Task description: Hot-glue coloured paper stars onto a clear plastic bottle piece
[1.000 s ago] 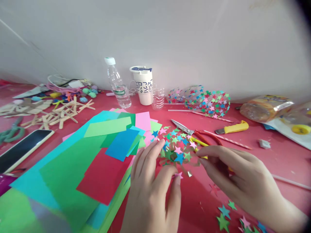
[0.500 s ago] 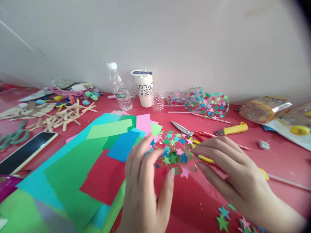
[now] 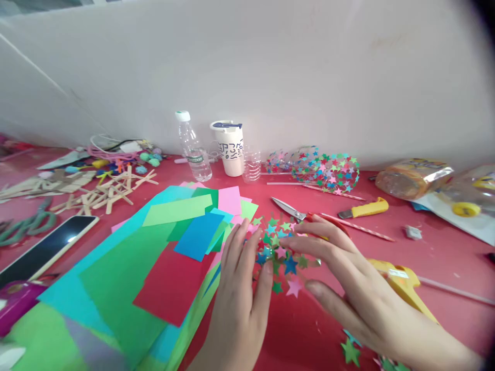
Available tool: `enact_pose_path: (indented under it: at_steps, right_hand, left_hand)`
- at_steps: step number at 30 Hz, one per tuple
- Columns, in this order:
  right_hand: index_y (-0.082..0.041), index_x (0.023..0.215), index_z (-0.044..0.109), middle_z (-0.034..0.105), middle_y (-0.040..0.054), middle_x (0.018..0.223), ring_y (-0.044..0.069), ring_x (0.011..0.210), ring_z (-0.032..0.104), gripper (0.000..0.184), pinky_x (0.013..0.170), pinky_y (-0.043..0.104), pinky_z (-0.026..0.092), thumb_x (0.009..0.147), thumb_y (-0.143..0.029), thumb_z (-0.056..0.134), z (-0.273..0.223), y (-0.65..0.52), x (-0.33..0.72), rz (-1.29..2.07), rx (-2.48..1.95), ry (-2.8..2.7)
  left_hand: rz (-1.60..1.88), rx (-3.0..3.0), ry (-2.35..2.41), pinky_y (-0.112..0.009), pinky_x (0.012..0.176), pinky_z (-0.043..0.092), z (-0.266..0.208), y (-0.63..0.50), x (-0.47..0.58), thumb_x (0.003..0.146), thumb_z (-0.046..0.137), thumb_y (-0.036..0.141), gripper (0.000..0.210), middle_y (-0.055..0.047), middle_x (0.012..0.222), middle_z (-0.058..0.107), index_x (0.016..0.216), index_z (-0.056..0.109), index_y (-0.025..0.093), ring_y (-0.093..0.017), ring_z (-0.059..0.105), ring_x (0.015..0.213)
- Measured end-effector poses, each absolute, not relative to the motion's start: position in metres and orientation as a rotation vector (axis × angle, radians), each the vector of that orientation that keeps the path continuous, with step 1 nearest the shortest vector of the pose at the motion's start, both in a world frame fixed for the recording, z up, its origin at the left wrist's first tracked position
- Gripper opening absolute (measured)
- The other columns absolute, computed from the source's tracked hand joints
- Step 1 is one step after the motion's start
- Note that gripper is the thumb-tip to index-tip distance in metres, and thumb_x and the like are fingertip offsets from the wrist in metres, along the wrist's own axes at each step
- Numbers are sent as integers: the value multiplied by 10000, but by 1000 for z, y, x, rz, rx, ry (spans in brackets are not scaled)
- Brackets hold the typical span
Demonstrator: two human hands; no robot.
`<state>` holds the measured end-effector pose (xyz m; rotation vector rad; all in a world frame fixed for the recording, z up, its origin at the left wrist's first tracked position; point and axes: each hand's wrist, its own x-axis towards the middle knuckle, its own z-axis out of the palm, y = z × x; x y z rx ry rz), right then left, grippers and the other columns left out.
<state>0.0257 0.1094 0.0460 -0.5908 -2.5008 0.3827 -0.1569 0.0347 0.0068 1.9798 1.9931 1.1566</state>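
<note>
A clear plastic piece dotted with colourful paper stars lies on the red table between my hands. My left hand is at its left side, fingers stretched and thumb tip by the front stars. From the right, my right hand reaches over it with fingers spread; the fingertips meet or hover over the stars, and its thumb stands apart. Scissors lie open just behind, their handles partly hidden by my right hand. Loose paper stars are near my right forearm.
Coloured paper sheets cover the left, near a phone and wooden sticks. Behind are a water bottle, a white cup and star-covered plastic. A utility knife and a yellow glue gun lie right.
My right fingers have spread and moved left over the starred piece, with the thumb lower. My left hand stays beside it. The view has tilted up slightly, and more of the glue gun shows.
</note>
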Motion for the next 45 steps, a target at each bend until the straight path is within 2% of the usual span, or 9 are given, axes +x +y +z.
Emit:
enact_pose_path:
  at_steps: [5, 12, 16, 18, 20, 23, 28, 36, 45]
  right_hand:
    - [-263, 1305, 428, 509, 46, 1294, 157, 1224, 456, 325, 1003, 287, 418, 980, -264, 443, 39, 115, 27, 573, -810, -2331]
    - [-299, 1313, 404, 517, 17, 1317, 154, 1236, 469, 320, 1011, 308, 410, 993, -310, 412, 37, 120, 27, 692, -893, -2314]
    - [-304, 1296, 429, 560, 19, 1258, 164, 1175, 515, 306, 959, 303, 433, 992, -331, 418, 45, 124, 33, 614, -895, -2280]
    - [-291, 1273, 450, 585, 30, 1223, 178, 1146, 540, 292, 937, 310, 443, 989, -347, 418, 55, 127, 37, 531, -896, -2255]
    - [-278, 1257, 465, 597, 40, 1213, 192, 1140, 554, 288, 920, 316, 454, 988, -363, 407, 68, 127, 43, 448, -911, -2243]
    - [-277, 1227, 489, 612, 34, 1193, 192, 1116, 573, 273, 900, 310, 462, 979, -364, 417, 86, 121, 55, 333, -939, -2241]
    - [-281, 1153, 528, 635, 30, 1145, 194, 1078, 589, 213, 876, 326, 470, 967, -318, 431, 80, 103, 90, 275, -1017, -2299]
    - [-235, 1076, 554, 666, 69, 1068, 202, 984, 627, 187, 832, 348, 498, 972, -253, 399, 34, 88, 147, 415, -1108, -2397]
    - [-203, 891, 587, 623, 48, 841, 191, 794, 562, 120, 715, 319, 463, 932, -185, 476, 16, 69, 144, 459, -904, -2545]
  left_hand:
    - [1179, 1959, 2009, -427, 1141, 334, 3, 36, -157, 959, 428, 236, 503, -19, 1545, 312, 1440, 306, 316, -212, 240, 1438]
    - [1263, 1903, 1907, -344, 1155, 307, 1, 37, -159, 971, 412, 245, 496, -29, 1537, 333, 1451, 290, 277, -174, 271, 1423]
    - [1404, 1812, 1836, -356, 1140, 307, 2, 40, -161, 974, 416, 234, 458, -63, 1499, 373, 1423, 334, 263, -184, 305, 1398]
    - [1560, 1745, 1817, -356, 1093, 350, 4, 41, -162, 956, 461, 213, 372, -79, 1401, 451, 1325, 436, 250, -191, 380, 1334]
    - [1754, 1698, 1797, -324, 999, 409, 9, 40, -163, 910, 550, 177, 203, -59, 1189, 530, 1105, 542, 232, -175, 486, 1176]
    - [1895, 1777, 1702, -263, 806, 453, 17, 34, -161, 842, 629, 98, 145, 2, 870, 514, 837, 537, 211, -131, 530, 887]
    - [1633, 2188, 1488, -238, 694, 435, 24, 21, -144, 843, 596, 31, 166, 10, 780, 540, 853, 547, 189, -112, 507, 741]
    - [1222, 2592, 1373, -259, 541, 339, 19, 15, -117, 948, 380, 125, 140, 15, 694, 422, 835, 404, 203, -130, 420, 612]
    - [1075, 2696, 1470, -290, 473, 219, 20, 28, -73, 956, 457, 242, 345, 78, 528, 315, 651, 295, 237, -108, 328, 450]
